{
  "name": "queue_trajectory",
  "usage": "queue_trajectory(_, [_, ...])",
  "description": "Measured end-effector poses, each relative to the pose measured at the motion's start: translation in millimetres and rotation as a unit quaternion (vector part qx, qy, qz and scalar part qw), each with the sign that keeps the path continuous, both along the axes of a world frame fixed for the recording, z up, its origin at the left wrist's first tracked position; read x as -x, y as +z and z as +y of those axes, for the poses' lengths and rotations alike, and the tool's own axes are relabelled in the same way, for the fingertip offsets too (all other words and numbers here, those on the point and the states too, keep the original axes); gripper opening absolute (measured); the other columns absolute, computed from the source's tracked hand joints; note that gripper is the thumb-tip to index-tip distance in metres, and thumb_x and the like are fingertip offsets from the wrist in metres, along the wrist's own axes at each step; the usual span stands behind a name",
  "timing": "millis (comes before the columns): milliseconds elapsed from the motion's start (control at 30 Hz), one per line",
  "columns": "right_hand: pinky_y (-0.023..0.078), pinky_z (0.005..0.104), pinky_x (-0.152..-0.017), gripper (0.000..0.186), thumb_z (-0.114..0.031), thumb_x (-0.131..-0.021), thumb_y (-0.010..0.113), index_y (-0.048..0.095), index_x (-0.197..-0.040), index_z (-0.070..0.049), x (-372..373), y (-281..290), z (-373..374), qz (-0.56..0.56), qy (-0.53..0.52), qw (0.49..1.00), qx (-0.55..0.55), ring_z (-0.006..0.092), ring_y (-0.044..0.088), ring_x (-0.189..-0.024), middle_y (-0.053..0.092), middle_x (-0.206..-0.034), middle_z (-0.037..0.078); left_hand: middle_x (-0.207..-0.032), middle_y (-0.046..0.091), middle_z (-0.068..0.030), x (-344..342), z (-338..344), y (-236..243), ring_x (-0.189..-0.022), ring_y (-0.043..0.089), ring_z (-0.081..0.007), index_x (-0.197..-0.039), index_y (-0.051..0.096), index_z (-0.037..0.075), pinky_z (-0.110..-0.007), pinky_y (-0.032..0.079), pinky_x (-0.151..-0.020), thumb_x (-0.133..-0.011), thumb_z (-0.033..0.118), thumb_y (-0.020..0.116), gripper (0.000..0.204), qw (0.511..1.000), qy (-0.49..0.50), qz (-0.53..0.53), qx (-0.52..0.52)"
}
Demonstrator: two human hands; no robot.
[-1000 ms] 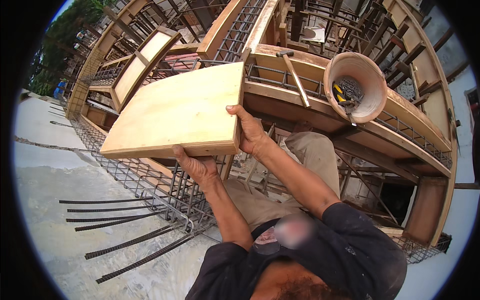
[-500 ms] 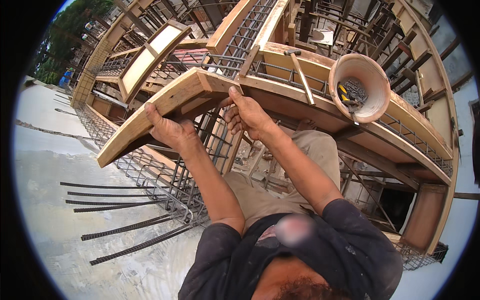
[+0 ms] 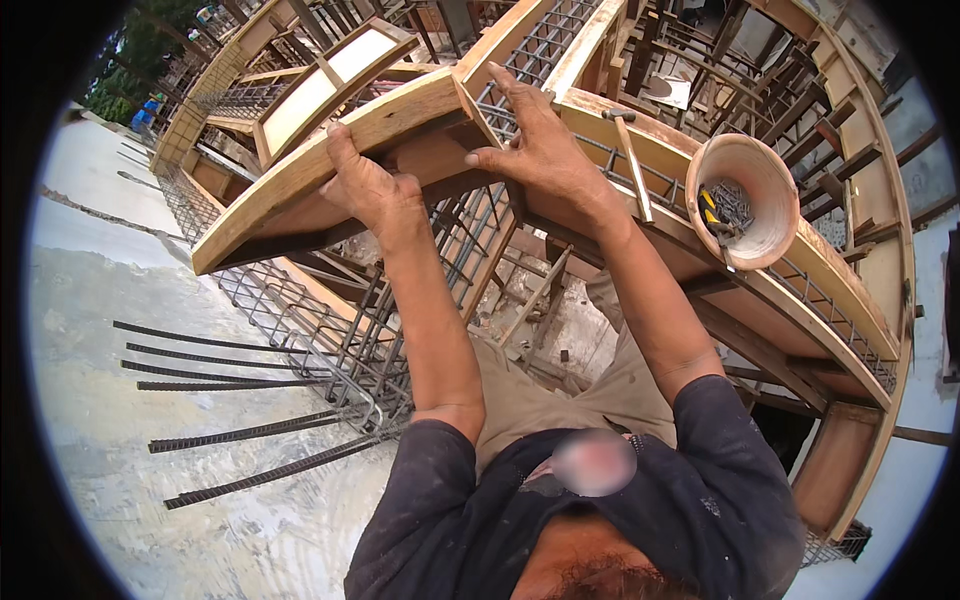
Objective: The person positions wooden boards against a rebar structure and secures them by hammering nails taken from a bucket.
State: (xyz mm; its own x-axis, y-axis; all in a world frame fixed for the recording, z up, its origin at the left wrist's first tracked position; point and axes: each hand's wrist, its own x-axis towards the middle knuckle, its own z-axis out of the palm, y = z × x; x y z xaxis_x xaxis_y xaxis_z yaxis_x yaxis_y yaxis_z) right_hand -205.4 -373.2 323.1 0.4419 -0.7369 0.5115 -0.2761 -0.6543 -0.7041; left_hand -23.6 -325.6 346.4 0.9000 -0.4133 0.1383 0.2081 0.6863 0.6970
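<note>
At the bottom of the frame, nearest, are a dark shirt (image 3: 430,510) and a pair of light brown trousers (image 3: 530,385). Two bare forearms reach up from the shirt toward one wooden panel (image 3: 410,112), which is left of centre in the upper half of the frame, tilted, its framed underside facing the person. The left hand (image 3: 375,190) grips its near plank, thumb over the edge and the other fingers mostly hidden below. The right hand (image 3: 545,150) is spread beside the panel's right end, thumb apart from the fingers; whether it touches the wood I cannot tell.

Below the panel, left of centre, one steel cage (image 3: 370,345) runs down toward the shirt. About six dark ribbed bars (image 3: 270,472) stick out leftward from it over a grey concrete slab (image 3: 230,540); some may be doubled.

At upper right, one hammer (image 3: 634,170) and one bucket (image 3: 770,225) rest on a long wooden form (image 3: 850,305). The bucket holds many nails (image 3: 735,205), too small to count, and one yellow-handled tool (image 3: 708,207).

Farther off, at upper left, is one wooden frame with a pale board (image 3: 325,95), and beyond it green trees (image 3: 125,65), uncountable here.
</note>
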Motion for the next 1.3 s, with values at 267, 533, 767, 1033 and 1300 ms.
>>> queue_trajectory(267, [0.042, 0.042, -0.108, 0.09, -0.025, -0.086, 0.078, 0.024, -0.156, -0.008, 7.2, 10.1, -40.0, 0.041, 0.048, 0.998, 0.003, 0.0373, 0.056, -0.125, 0.058, -0.132, 0.027, -0.105, 0.058, -0.0155, 44.3, -17.7, 13.7, -0.095, 0.06, -0.0217, -0.117, 0.047, -0.009, -0.037, 0.061, -0.07, -0.088, 0.033, 0.073, 0.057, 0.999, -0.013, -0.034, 0.028])
queue_trajectory(533, [0.042, 0.0458, -0.109, 0.084, -0.035, -0.086, 0.072, 0.031, -0.149, 0.001, 8.9, 10.4, -61.4, 0.103, 0.002, 0.995, 0.014, 0.0423, 0.049, -0.13, 0.048, -0.143, 0.029, -0.098, 0.064, -0.0176, 32.7, 11.8, 17.7, -0.076, 0.068, -0.024, -0.109, 0.058, -0.006, -0.031, 0.06, -0.058, -0.094, 0.036, 0.069, 0.046, 0.983, -0.172, -0.032, -0.049])
queue_trajectory(767, [0.043, 0.0466, -0.107, 0.082, -0.038, -0.087, 0.072, 0.032, -0.149, -0.001, 5.0, 13.5, -52.4, 0.098, 0.012, 0.995, -0.002, 0.044, 0.051, -0.128, 0.05, -0.141, 0.027, -0.075, 0.069, -0.0046, 3.1, 25.8, 85.2, -0.067, 0.066, -0.0186, -0.091, 0.071, 0.004, -0.03, 0.054, -0.066, -0.097, 0.028, 0.067, 0.025, 0.794, 0.065, -0.592, -0.123])
queue_trajectory(1033, [0.045, 0.0447, -0.105, 0.083, -0.035, -0.087, 0.074, 0.031, -0.151, -0.005, 18.6, -5.3, -63.5, 0.035, 0.035, 0.999, 0.022, 0.0393, 0.053, -0.128, 0.053, -0.139, 0.024, -0.086, 0.069, -0.0141, 20.6, -46.5, 68.5, -0.091, 0.067, -0.0366, -0.096, 0.069, 0.012, -0.047, 0.053, -0.076, -0.1, 0.058, 0.042, 0.053, 0.59, 0.042, -0.701, -0.398])
queue_trajectory(1300, [0.051, 0.0306, -0.096, 0.046, -0.023, -0.099, 0.063, 0.052, -0.139, -0.002, 191.6, -21.5, 23.4, -0.08, -0.07, 0.976, -0.192, 0.0174, 0.063, -0.111, 0.062, -0.121, 0.01, -0.099, 0.069, -0.0145, 19.3, -27.9, 57.5, -0.091, 0.069, -0.031, -0.117, 0.064, 0.002, -0.041, 0.055, -0.075, -0.07, 0.063, 0.08, 0.079, 0.487, 0.143, -0.808, -0.3])
